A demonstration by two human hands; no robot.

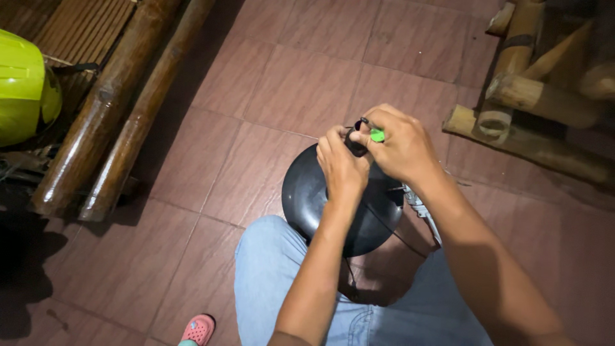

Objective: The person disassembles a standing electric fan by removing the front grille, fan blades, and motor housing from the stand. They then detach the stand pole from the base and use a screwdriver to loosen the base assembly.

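A round black dome-shaped object (307, 192) rests on my lap over my light blue jeans (269, 275). My left hand (341, 165) grips a small dark part at the top of the dome. Beside it, my right hand (400, 144) pinches a small tool with a green end (377, 135), its tip pointing at the same dark part. Thin black wires (391, 232) trail down across the dome toward my legs. What lies between my fingers is mostly hidden.
Reddish-brown floor tiles (288, 83) lie all around. Bamboo poles of a bench (122, 109) run along the left, with a lime-green helmet (25, 86) on it. More bamboo furniture (544, 96) stands at the upper right. A pink sandal (197, 330) shows at the bottom.
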